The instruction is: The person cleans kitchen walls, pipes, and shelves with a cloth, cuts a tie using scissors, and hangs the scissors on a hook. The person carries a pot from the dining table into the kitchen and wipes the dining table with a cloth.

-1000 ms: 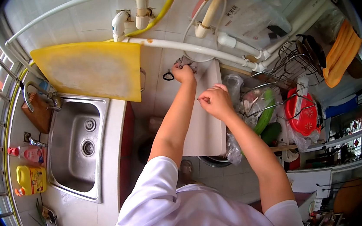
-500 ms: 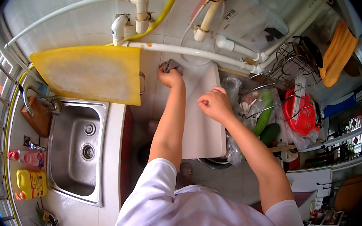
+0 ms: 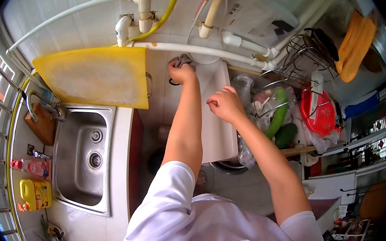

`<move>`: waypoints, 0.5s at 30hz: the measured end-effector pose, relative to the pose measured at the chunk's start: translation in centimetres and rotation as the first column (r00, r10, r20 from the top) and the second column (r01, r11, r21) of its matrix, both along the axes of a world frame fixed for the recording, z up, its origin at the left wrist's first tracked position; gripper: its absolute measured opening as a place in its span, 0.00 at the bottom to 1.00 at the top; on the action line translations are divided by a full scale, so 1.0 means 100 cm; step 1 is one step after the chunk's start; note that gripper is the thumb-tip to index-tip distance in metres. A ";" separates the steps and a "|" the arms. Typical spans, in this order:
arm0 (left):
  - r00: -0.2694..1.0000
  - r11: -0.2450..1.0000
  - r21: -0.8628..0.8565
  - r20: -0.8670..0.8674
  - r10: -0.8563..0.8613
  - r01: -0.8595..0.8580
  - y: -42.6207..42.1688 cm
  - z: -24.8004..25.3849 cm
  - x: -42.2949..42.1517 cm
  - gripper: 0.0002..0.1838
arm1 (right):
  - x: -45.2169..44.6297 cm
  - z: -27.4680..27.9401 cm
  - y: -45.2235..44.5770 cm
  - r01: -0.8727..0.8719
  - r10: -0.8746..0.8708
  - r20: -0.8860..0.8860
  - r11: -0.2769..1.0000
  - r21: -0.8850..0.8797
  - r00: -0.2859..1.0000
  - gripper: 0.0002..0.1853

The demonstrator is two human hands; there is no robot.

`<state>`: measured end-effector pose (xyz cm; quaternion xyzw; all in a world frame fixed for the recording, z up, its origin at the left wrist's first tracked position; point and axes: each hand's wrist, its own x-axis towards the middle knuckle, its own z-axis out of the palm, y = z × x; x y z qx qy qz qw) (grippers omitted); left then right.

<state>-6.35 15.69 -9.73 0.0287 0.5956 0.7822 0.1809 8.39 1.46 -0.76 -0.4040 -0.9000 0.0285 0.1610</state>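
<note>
My left hand is closed round a crumpled grey cloth against the tiled wall, just below the long white pipe. A small black ring shows beside its fingers. To the right, my right hand hovers over the pale panel with its fingers curled in; whether anything lies inside them is hidden. The panel's upper end reaches close to the pipe, and part of its surface is covered by my left forearm.
A yellow board leans behind the steel sink at left. Right of the panel are plastic bags, green vegetables, a wire rack and a red basket. A yellow jug stands at far left.
My left hand first moved left along the wall with the cloth, then slightly right and up. My right hand stays over the panel, curled. The view has shifted slightly.
</note>
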 end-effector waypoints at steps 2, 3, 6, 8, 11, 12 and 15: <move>0.817 0.946 0.203 0.477 -0.323 0.255 -0.013 -0.008 -0.017 0.15 | 0.002 -0.006 -0.004 -0.002 0.002 -0.002 1.000 0.009 1.000 0.03; 0.806 0.906 0.401 0.488 -0.335 0.133 -0.007 -0.027 -0.023 0.16 | 0.001 -0.004 0.002 -0.012 0.012 0.000 1.000 0.023 1.000 0.03; 0.989 0.989 0.015 0.031 -0.145 0.145 -0.022 -0.023 -0.023 0.17 | 0.000 -0.006 0.003 0.007 -0.007 -0.046 1.000 0.000 0.999 0.03; 0.994 0.999 0.000 -0.098 -0.044 0.044 -0.026 -0.032 -0.017 0.14 | 0.002 -0.009 0.001 0.000 0.000 -0.069 1.000 0.000 0.998 0.03; 0.952 0.973 -0.036 -0.202 -0.229 0.226 -0.056 -0.035 -0.024 0.13 | -0.001 -0.002 0.001 0.003 -0.003 -0.023 1.000 -0.011 1.000 0.03; 0.848 0.865 -0.081 -0.168 -0.502 0.496 -0.073 -0.041 -0.027 0.14 | 0.000 -0.004 0.000 -0.002 0.002 -0.030 1.000 0.013 1.000 0.03; 0.726 0.727 -0.013 0.066 -0.684 0.687 -0.122 -0.041 -0.017 0.13 | 0.000 -0.004 0.002 -0.009 0.010 -0.056 1.000 0.008 0.998 0.03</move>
